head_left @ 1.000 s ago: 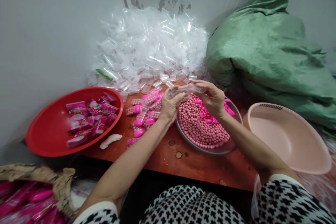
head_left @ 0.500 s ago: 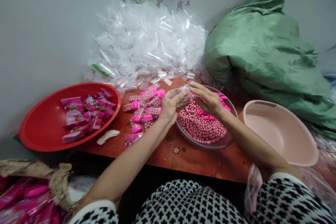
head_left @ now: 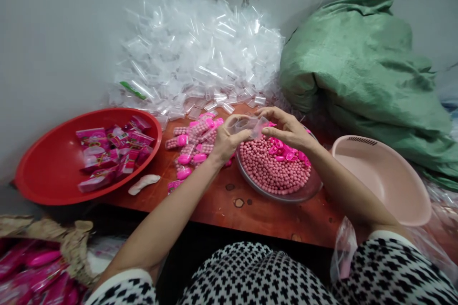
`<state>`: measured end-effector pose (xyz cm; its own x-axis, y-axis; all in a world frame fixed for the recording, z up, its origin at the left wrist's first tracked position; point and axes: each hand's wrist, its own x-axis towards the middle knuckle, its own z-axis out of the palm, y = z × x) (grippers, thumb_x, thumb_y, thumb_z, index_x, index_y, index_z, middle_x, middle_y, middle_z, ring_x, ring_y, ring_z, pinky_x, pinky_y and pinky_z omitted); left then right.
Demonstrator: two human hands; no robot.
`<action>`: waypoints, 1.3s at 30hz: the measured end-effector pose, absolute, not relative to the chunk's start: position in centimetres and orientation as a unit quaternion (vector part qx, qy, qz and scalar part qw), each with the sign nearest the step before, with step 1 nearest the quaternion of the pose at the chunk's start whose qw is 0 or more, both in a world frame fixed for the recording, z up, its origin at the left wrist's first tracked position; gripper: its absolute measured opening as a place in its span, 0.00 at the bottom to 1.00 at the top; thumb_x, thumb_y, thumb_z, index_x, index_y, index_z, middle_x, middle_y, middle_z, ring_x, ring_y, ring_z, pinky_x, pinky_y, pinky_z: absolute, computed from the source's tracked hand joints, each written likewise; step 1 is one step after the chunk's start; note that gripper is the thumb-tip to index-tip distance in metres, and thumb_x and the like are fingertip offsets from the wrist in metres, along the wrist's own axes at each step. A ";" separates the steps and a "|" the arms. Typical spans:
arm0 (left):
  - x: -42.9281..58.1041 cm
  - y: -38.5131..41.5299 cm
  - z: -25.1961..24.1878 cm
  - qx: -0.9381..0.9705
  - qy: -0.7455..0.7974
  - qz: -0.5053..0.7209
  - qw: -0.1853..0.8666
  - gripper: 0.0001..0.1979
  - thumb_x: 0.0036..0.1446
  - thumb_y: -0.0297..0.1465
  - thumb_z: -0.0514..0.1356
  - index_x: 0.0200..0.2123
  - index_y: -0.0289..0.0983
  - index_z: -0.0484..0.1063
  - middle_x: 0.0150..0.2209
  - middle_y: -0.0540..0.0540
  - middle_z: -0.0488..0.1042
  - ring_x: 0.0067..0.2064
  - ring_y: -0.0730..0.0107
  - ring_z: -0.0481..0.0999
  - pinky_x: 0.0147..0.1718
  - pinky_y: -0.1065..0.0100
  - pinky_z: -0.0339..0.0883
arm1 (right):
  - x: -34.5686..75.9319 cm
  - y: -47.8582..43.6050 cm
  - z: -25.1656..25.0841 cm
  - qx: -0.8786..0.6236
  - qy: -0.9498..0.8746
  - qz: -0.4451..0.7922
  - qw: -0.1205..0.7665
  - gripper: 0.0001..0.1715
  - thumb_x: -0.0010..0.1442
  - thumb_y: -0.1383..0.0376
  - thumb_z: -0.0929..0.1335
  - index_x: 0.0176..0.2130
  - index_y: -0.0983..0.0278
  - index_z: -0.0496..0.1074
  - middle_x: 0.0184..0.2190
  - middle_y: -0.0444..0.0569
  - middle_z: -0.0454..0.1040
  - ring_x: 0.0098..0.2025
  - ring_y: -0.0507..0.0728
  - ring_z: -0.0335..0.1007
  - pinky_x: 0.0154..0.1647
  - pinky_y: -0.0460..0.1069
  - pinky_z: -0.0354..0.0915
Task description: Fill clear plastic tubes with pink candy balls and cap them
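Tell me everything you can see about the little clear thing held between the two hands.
The clear plastic tube is small, transparent and looks thin and glossy. It seems empty, though that is hard to tell. It lies roughly level, held above the near edge of the metal dish of pink balls. The left hand pinches one end and the right hand the other.

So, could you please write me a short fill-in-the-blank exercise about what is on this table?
Both hands, left hand and right hand, hold a clear plastic ____ over the metal dish.
The metal dish holds small round ____ beads.
The pink packets lie in the ____ basin.
The basin right of the dish is ____.

Missing words: container; pink; red; empty
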<state>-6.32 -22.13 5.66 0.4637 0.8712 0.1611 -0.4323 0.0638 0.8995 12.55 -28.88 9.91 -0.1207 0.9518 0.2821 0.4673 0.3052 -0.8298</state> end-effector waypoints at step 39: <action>-2.0 -27.5 3.3 0.542 0.166 0.417 0.711 0.28 0.59 0.59 0.60 0.49 0.44 0.78 0.67 0.44 0.67 0.77 0.55 0.41 0.72 0.53 0.42 | 10.0 -36.4 8.7 -0.498 -0.689 0.368 0.375 0.42 0.60 0.38 0.69 0.64 0.55 0.66 0.63 0.50 0.70 0.66 0.60 0.65 0.69 0.59 0.62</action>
<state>-1.98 -27.52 3.30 0.5973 0.7724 0.2159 -0.4130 0.0656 0.9084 9.99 -36.37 8.73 -0.2215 0.9634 0.1510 0.4108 0.2326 -0.8816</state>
